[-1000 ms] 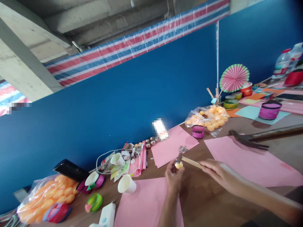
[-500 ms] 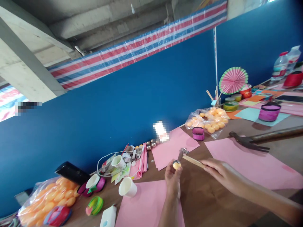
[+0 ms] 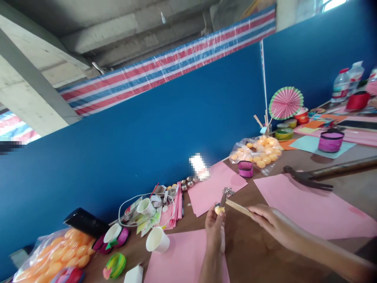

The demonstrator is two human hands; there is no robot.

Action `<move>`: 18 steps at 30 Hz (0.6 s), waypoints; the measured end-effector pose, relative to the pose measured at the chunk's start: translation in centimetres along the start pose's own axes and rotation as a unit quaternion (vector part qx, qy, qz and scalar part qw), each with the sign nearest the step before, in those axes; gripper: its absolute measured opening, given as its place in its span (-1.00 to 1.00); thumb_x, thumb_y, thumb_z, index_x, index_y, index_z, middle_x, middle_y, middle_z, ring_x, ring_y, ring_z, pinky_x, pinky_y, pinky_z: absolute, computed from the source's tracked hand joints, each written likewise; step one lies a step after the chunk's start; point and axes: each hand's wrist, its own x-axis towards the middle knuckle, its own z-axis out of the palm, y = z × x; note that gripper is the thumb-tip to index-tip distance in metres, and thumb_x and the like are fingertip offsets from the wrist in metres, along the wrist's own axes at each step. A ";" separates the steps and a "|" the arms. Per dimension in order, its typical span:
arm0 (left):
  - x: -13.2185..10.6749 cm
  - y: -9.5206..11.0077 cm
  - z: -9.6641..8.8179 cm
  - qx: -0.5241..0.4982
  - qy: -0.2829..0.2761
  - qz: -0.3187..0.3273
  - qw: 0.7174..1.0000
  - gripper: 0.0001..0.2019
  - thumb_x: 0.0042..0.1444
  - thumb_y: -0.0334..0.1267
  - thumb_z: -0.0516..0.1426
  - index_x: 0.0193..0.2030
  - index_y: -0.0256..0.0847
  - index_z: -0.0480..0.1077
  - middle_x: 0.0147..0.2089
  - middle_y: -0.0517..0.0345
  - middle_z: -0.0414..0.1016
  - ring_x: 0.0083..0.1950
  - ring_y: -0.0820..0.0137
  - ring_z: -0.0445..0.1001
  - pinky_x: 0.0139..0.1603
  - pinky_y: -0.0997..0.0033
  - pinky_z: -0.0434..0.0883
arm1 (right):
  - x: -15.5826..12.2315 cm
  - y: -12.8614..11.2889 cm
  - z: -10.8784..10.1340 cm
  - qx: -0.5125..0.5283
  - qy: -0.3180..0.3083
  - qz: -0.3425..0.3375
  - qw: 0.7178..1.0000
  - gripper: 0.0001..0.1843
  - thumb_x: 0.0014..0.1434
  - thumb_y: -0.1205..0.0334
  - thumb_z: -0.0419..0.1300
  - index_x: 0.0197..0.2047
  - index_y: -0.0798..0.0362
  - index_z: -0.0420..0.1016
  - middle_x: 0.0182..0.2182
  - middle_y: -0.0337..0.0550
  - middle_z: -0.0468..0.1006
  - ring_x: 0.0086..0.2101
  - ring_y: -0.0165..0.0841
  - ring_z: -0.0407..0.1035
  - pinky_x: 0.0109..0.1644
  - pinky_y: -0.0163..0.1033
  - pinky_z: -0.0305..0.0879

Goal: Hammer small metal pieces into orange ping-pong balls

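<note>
My left hand [image 3: 214,228] is closed round a small yellow-orange ball [image 3: 219,211], held upright with a dark, silvery patch on its top. In my right hand [image 3: 266,216] is the pale wooden handle of a small hammer [image 3: 239,207]. The hammer's brown head lies across the handle's end, right at the ball's top; whether they touch I cannot tell. Just behind it, small silvery bits [image 3: 228,191] lie at the edge of a pink sheet [image 3: 213,186]. Both hands are above the brown table, with another pink sheet [image 3: 182,251] below and left.
A claw hammer [image 3: 306,179] lies at right on a pink sheet. A bag of yellow balls [image 3: 265,151] and a purple ring-shaped band [image 3: 245,168] are behind. At left stand a white paper cup [image 3: 157,240] and a bag of orange balls [image 3: 64,251]. A blue partition [image 3: 147,129] runs behind.
The small hammer's head has come down nearer the top of the ball. My left hand keeps its hold, and the whole view has shifted slightly.
</note>
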 end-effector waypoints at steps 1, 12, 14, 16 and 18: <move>0.0 0.0 0.0 0.001 0.000 0.001 1.000 -0.67 -0.13 -0.36 0.23 -0.14 -0.20 0.42 -0.20 0.09 0.44 -0.21 0.49 0.41 -0.13 0.49 0.33 | 0.0 0.0 0.0 0.000 -0.002 0.000 1.000 -0.68 0.18 0.12 -0.10 -0.17 0.00 0.42 -0.27 -0.11 0.53 -0.28 -0.27 0.41 -0.22 -0.23 0.33; 0.1 0.1 0.0 -0.016 0.018 -0.030 0.999 -0.80 -0.11 -0.33 0.22 -0.27 -0.27 0.45 -0.25 0.08 0.50 -0.18 0.43 0.47 -0.04 0.43 0.35 | 0.2 0.3 0.6 0.024 -0.004 -0.010 1.000 -0.70 0.21 0.13 -0.12 -0.15 -0.02 0.38 -0.31 -0.15 0.49 -0.30 -0.30 0.38 -0.24 -0.24 0.28; 0.1 0.0 -0.1 -0.030 0.028 -0.035 0.999 -0.81 -0.13 -0.34 0.23 -0.29 -0.27 0.46 -0.25 0.09 0.50 -0.16 0.41 0.47 -0.03 0.44 0.35 | 0.1 0.4 0.8 0.023 0.001 -0.007 1.000 -0.70 0.21 0.13 -0.12 -0.16 -0.01 0.37 -0.31 -0.14 0.49 -0.30 -0.31 0.38 -0.23 -0.24 0.28; 0.1 0.1 -0.1 -0.035 0.021 -0.040 0.998 -0.82 -0.13 -0.34 0.24 -0.31 -0.27 0.46 -0.26 0.10 0.51 -0.16 0.42 0.47 -0.03 0.47 0.35 | 0.1 0.4 1.0 0.018 -0.001 -0.006 1.000 -0.71 0.21 0.14 -0.12 -0.19 0.00 0.38 -0.30 -0.13 0.49 -0.28 -0.30 0.37 -0.21 -0.23 0.27; 0.0 0.2 0.0 -0.038 0.012 -0.049 0.998 -0.83 -0.13 -0.35 0.23 -0.31 -0.27 0.46 -0.28 0.11 0.51 -0.17 0.44 0.47 -0.05 0.52 0.36 | 0.0 0.6 1.0 0.005 -0.006 -0.008 1.000 -0.71 0.20 0.14 -0.11 -0.20 0.01 0.39 -0.29 -0.12 0.49 -0.26 -0.29 0.37 -0.19 -0.23 0.27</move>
